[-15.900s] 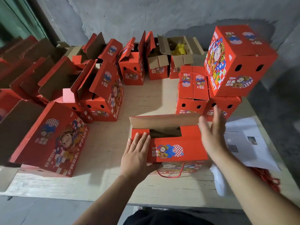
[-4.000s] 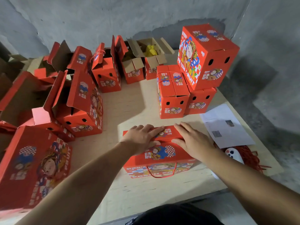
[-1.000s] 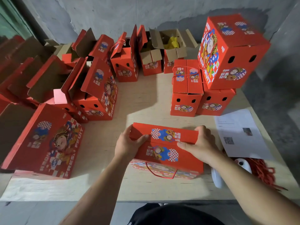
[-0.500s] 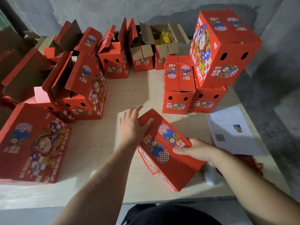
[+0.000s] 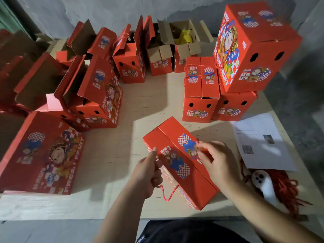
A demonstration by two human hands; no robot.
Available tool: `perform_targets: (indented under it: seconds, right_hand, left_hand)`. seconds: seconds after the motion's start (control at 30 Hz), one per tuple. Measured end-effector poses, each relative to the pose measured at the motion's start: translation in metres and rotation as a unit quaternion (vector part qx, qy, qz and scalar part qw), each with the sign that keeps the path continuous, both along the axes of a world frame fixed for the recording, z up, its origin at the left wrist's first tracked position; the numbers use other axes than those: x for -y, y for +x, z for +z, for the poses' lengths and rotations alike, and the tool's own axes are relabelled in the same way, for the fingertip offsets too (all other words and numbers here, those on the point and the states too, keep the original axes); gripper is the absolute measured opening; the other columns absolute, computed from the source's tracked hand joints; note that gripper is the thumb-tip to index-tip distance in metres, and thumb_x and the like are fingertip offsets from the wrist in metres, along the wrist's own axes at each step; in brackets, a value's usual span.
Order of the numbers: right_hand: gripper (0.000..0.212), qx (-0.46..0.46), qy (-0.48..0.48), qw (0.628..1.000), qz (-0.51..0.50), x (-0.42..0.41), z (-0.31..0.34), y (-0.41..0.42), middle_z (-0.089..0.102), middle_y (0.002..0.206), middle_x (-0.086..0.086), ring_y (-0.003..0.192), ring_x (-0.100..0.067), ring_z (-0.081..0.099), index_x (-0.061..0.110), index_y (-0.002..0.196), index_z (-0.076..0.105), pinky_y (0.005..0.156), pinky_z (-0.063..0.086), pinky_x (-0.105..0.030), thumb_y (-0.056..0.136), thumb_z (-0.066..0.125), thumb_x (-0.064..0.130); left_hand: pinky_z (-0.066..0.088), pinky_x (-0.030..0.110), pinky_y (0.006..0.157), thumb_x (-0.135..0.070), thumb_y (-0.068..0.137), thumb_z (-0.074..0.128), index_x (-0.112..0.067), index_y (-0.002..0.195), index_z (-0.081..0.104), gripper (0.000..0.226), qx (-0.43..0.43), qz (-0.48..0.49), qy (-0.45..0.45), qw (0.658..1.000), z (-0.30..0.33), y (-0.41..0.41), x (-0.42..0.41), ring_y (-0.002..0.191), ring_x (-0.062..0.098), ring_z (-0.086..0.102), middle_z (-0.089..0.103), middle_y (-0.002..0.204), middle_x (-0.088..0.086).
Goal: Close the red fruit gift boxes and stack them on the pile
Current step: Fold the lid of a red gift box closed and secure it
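Closed box (image 5: 180,160) before pile (image 5: 228,71) (far right)

**Rough grey wall behind a pale wooden surface**

A mottled grey plastered wall (image 5: 108,13) fills the top of the frame. A pale wooden surface (image 5: 150,95) spans the middle, brightly lit at centre with hard shadows. Dark grey floor (image 5: 298,106) lies at right; a green strip (image 5: 7,16) edges the upper left

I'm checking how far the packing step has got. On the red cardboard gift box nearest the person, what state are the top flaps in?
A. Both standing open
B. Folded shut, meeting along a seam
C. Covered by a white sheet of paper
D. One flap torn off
B: the red cardboard gift box shows two flaps lying flat and meeting along a seam, while the left hand and right hand pinch its red cord handles.
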State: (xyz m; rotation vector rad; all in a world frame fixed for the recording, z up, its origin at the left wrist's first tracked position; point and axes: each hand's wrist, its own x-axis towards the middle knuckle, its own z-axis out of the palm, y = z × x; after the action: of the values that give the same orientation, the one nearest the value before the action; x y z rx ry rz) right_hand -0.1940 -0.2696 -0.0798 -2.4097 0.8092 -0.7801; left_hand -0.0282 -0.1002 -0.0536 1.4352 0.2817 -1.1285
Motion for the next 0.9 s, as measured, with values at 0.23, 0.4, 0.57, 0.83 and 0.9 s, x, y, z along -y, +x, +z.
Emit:
perform_targets:
  seconds: [0.23, 0.4, 0.57, 0.83, 0.9]
  right_hand:
    - [0.037, 0.028, 0.275, 0.953, 0.120, -0.036, 0.035, 0.019, 0.072, 0.103, 0.011, 0.103, -0.007, 0.068, 0.040, 0.123, 0.066, 0.088, 0.054, -0.024, 0.089, 0.071, 0.028]
    - [0.019, 0.020, 0.389, 0.892, 0.231, -0.068, 0.059, 0.040, 0.072, 0.104, 0.014, 0.104, -0.006, 0.067, 0.037, 0.112, 0.069, 0.089, 0.054, -0.034, 0.094, 0.070, 0.030]
    - [0.021, 0.101, 0.487, 0.860, 0.115, -0.030, 0.129, 0.063, 0.053, 0.064, -0.007, 0.063, -0.018, 0.052, 0.016, 0.074, 0.059, 0.071, 0.040, -0.037, 0.083, 0.064, 0.035]
    - [0.038, 0.126, 0.590, 0.728, 0.326, -0.033, 0.204, 0.084, 0.066, 0.082, -0.008, 0.077, -0.023, 0.061, 0.021, 0.124, 0.060, 0.078, 0.044, -0.041, 0.089, 0.069, 0.033]
    - [0.030, 0.104, 0.574, 0.765, 0.274, -0.038, 0.197, 0.087, 0.065, 0.080, -0.008, 0.078, -0.023, 0.061, 0.018, 0.115, 0.066, 0.079, 0.043, -0.039, 0.088, 0.066, 0.030]
  left_hand:
    - [0.054, 0.021, 0.069, -0.050, 0.100, 0.053, -0.026, 0.088, 0.078, 0.037, 0.176, -0.066, -0.193, 0.963, 0.071, -0.009, 0.046, 0.075, 0.010, 0.064, 0.072, 0.091, 0.000]
    - [0.063, 0.025, 0.076, -0.071, 0.094, 0.051, -0.040, 0.105, 0.077, 0.042, 0.335, -0.186, -0.121, 0.916, 0.082, -0.013, 0.043, 0.088, 0.005, 0.076, 0.077, 0.112, -0.013]
    - [0.056, 0.034, 0.090, -0.046, 0.106, 0.051, -0.029, 0.093, 0.079, 0.035, 0.522, -0.094, 0.001, 0.847, 0.072, 0.023, 0.013, 0.089, 0.000, 0.072, 0.077, 0.088, -0.018]
    - [0.045, 0.036, 0.108, -0.059, 0.099, 0.044, -0.029, 0.137, 0.054, 0.049, 0.466, 0.057, -0.038, 0.882, 0.045, 0.013, 0.010, 0.133, 0.008, 0.049, 0.049, 0.135, -0.010]
    - [0.043, 0.033, 0.109, -0.053, 0.107, 0.042, -0.032, 0.144, 0.045, 0.042, 0.402, 0.074, -0.046, 0.911, 0.041, 0.011, 0.011, 0.138, 0.008, 0.046, 0.044, 0.142, -0.010]
